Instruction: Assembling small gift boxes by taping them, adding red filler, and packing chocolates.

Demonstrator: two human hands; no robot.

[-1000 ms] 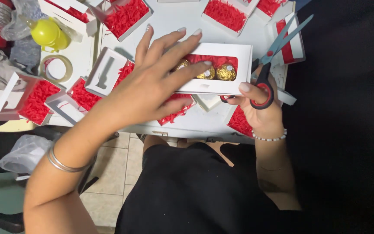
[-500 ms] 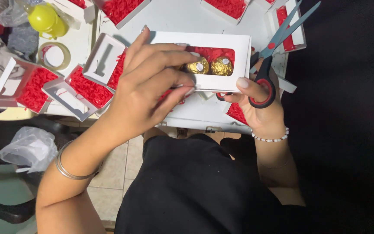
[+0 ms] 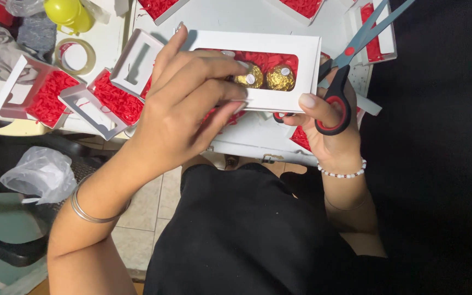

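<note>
A white window box (image 3: pixel 279 98) is held above the near edge of the white table (image 3: pixel 258 19), a little above centre in the head view. Through its cut-out window show red shredded paper (image 3: pixel 263 59) and two gold-foil chocolates (image 3: pixel 266 77) side by side.

The left hand (image 3: pixel 184 114) comes in from seven o'clock and lies over the left half of the box, fingers spread and curled across the lid, fingertips touching its front beside the chocolates. A silver bangle (image 3: pixel 91 210) sits on that wrist.

The right hand (image 3: pixel 329 123) grips the box at its four o'clock corner, thumb pressed on the lid's lower edge. The same hand carries a pair of scissors (image 3: pixel 350 60): fingers pass through the black and red handles, and the grey blades, slightly parted, point toward one o'clock past the box's right side. A bead bracelet (image 3: pixel 342 173) circles this wrist. The two hands are apart, each clamped on its own end of the box.

At nine o'clock from the box, more open white boxes (image 3: pixel 91 95) filled with red shred lie on the table with their window lids up. Farther toward ten o'clock is a roll of clear tape (image 3: pixel 75 54), and beyond it a yellow-green round container (image 3: pixel 72 12). At seven o'clock, below the table edge, a crumpled clear plastic bag (image 3: pixel 42 173) rests on a dark chair.
</note>
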